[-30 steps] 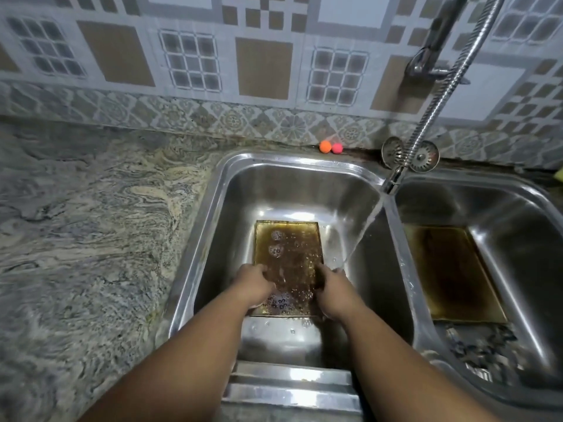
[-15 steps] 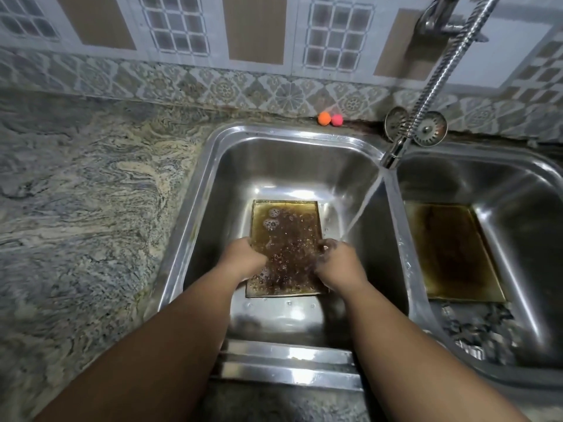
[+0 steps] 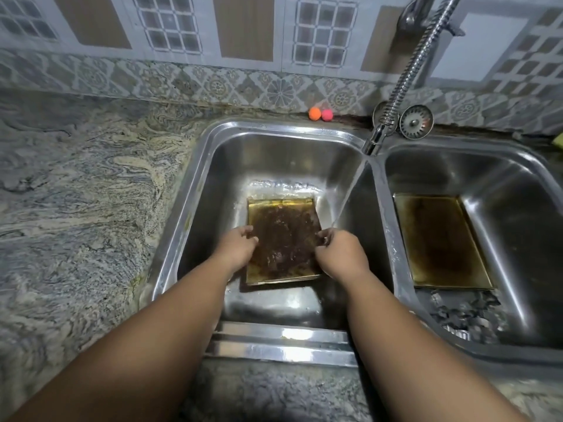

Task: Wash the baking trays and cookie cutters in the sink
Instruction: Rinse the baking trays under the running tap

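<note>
Head view, single frame.

- Double steel sink (image 3: 201, 184) is set into a marbled desk (image 3: 76, 193); a patterned tile wall is seen behind.
- Baking tray (image 3: 283, 239): located in the left basin, long axis running away from the viewer. Its inner face is coated dark brown and wet; a yellowish rim is seen at the far and near ends.
- Left hand (image 3: 237, 248): grip closed on the tray's left edge, fingers curled over the rim onto the inner face.
- Right hand (image 3: 341, 254): grip closed on the tray's right edge, fingers curled inward in the same way.
- Faucet spout (image 3: 371, 144) is carried on a coiled metal hose and is positioned over the divider between the basins. A water stream (image 3: 347, 196) is running, slanting down and left, and lands at the right hand's fingers by the tray edge.
- Second baking tray (image 3: 441, 242): lying flat in the right basin, brown-stained, untouched.
- Cookie cutters (image 3: 466, 312): a dark heap is noted in the right basin, just in front of the second tray; single shapes cannot be made out.
- Two small balls, orange (image 3: 314, 113) and pink (image 3: 326, 115), are touching each other at the wall behind the left basin.
- Sink strainers (image 3: 416, 121) are propped against the wall behind the spout.
</note>
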